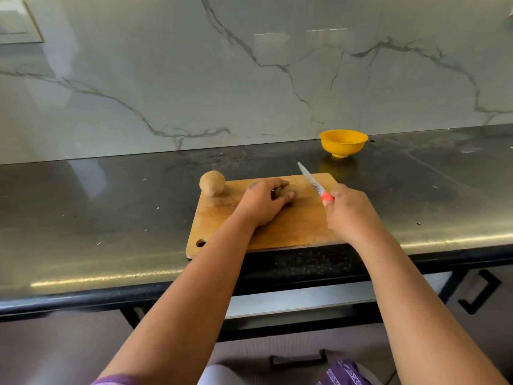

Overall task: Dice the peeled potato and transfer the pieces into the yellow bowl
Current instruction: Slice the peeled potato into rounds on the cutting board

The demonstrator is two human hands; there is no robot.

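Observation:
A wooden cutting board (277, 232) lies at the counter's front edge. A round tan potato (212, 186) sits on its far left corner. My left hand (261, 202) rests in the middle of the board, fingers and thumb curled round a small brownish potato piece (279, 192) that is mostly hidden. My right hand (351, 211) grips a knife (312, 180) by its orange-red handle. The blade points up and to the left over the board's far right part, clear of the piece. The yellow bowl (343, 143) stands behind the board, to the right, near the wall.
The dark, glossy counter (111, 212) runs left and right of the board, with a few small specks on it. A marble-patterned wall (249, 79) rises behind. Below the counter edge are drawers with black handles (481, 293).

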